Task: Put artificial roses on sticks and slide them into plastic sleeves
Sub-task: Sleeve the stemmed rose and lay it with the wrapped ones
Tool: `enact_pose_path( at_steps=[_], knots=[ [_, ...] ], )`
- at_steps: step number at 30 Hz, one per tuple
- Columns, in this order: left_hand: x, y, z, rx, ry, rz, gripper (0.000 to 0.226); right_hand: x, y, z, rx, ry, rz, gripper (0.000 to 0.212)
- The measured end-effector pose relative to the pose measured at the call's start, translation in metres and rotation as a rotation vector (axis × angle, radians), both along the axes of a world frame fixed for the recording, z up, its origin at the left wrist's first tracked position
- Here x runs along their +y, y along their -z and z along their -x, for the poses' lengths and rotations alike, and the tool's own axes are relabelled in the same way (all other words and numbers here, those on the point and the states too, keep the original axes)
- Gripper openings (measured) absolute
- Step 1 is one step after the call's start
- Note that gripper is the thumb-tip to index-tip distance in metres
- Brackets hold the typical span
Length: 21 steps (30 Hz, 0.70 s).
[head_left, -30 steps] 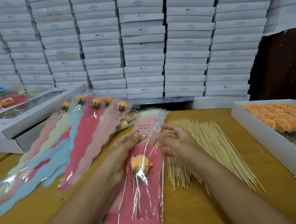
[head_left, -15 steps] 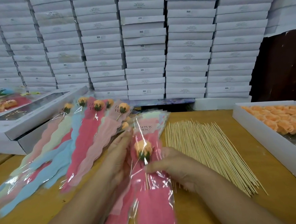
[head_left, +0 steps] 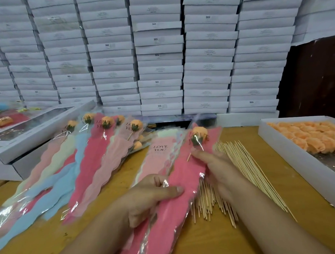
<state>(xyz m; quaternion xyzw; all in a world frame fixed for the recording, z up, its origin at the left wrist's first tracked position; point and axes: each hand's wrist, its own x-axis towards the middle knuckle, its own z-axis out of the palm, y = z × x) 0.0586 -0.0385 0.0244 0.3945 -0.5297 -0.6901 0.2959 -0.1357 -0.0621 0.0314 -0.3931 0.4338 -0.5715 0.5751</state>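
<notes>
A pink plastic sleeve (head_left: 185, 175) lies slanted across the table's middle, with an orange rose (head_left: 199, 134) on a stick near its top end, inside the film. My left hand (head_left: 152, 195) grips the sleeve's left edge at mid-length, thumb on top. My right hand (head_left: 215, 165) pinches the sleeve and the stick just below the rose. Under it lies a stack of empty sleeves (head_left: 158, 157) printed LOVE YOU. Bare wooden sticks (head_left: 240, 168) lie in a fan to the right.
Several finished sleeved roses (head_left: 92, 161) fan out at the left. A white box of loose orange roses (head_left: 313, 135) stands at the right. An open white box (head_left: 36, 135) sits at the far left. Stacked white cartons (head_left: 160, 56) wall off the back.
The rose has slid up the pink sleeve to near its top. The sleeve has been lifted off the stack and tilted right. Both hands have closed on it.
</notes>
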Motion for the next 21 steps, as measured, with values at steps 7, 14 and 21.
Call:
enact_pose_path(
  at_steps=[7,14,21],
  knots=[
    [0.0,0.002,0.002,0.084,-0.106,0.043,0.023,0.01,0.006,-0.017,0.138,-0.216,0.007,0.022],
    [-0.004,0.003,-0.001,-0.007,-0.05,0.036,0.03,0.003,0.002,-0.007,0.091,0.103,-0.001,0.012],
    [-0.014,-0.006,-0.017,-0.016,-0.398,0.152,0.011,0.003,-0.005,-0.004,0.035,0.049,-0.047,0.016]
  ],
)
